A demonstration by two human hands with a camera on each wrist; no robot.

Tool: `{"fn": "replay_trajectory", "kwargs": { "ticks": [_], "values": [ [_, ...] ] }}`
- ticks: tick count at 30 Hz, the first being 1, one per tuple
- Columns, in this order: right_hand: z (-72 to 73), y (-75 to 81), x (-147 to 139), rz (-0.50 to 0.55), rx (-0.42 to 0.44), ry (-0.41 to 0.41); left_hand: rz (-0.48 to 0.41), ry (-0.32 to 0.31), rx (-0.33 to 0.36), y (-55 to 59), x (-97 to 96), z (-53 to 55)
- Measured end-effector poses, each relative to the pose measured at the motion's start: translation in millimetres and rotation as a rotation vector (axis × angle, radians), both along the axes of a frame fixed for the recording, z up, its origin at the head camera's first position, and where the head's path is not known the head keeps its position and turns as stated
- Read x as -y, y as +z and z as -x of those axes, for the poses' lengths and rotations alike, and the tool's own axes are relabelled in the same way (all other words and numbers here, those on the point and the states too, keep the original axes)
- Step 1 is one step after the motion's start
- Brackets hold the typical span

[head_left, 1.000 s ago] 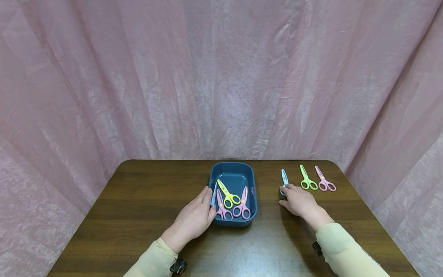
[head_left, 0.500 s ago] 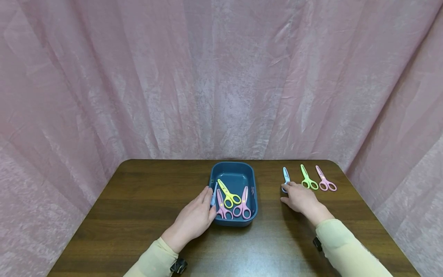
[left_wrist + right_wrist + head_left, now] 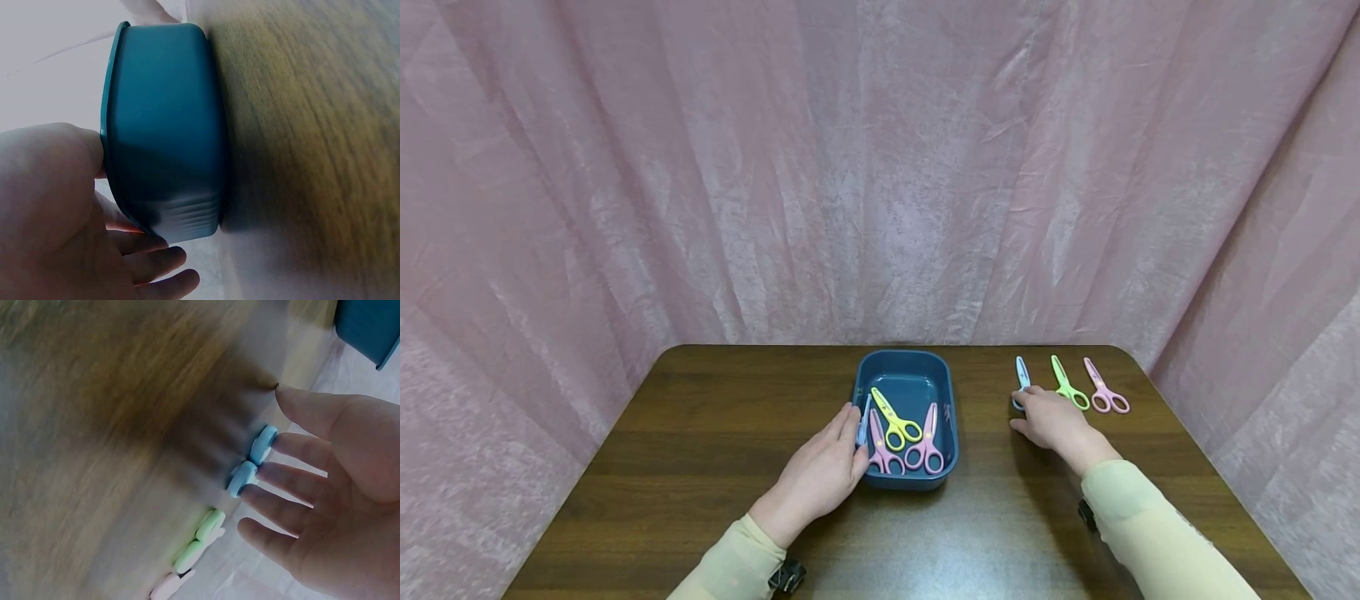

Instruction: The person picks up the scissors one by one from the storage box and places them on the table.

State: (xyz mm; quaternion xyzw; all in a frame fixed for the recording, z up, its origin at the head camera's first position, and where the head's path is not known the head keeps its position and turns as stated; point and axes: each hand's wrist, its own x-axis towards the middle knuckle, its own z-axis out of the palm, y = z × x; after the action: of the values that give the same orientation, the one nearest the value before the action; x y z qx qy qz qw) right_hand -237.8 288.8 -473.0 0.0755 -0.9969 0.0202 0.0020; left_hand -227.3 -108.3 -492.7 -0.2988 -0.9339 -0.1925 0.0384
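Four scissors [image 3: 887, 412] sitting in tray [image 3: 904, 482], three others [image 3: 1063, 385] remaining near table's [image 3: 722, 408] far right corner; left hand [image 3: 822, 477] touching tray, right hand [image 3: 1056, 422] touching nearest blue scissors [image 3: 1022, 373], fingers straight.

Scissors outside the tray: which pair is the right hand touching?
The blue pair: the right hand has fingers on its handles; the green pair and pink pair lie farther right.
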Motion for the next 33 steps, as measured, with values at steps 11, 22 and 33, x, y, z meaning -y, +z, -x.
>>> {"fn": "replay_trajectory", "kwargs": {
  "ticks": [11, 22, 33],
  "values": [
    [3.2, 0.3, -2.6, 0.016, 0.007, -0.015, 0.011, 0.010, 0.017, -0.9, -0.5, 0.8],
    [2.2, 2.2, -1.7, 0.017, -0.003, -0.018, 0.010, 0.007, 0.009, -1.3, -0.3, 1.4],
    [31.1, -50.5, -34.6, -0.017, -0.067, -0.003, 0.009, 0.008, 0.012, -2.5, -0.6, 1.2]
  ]
}}
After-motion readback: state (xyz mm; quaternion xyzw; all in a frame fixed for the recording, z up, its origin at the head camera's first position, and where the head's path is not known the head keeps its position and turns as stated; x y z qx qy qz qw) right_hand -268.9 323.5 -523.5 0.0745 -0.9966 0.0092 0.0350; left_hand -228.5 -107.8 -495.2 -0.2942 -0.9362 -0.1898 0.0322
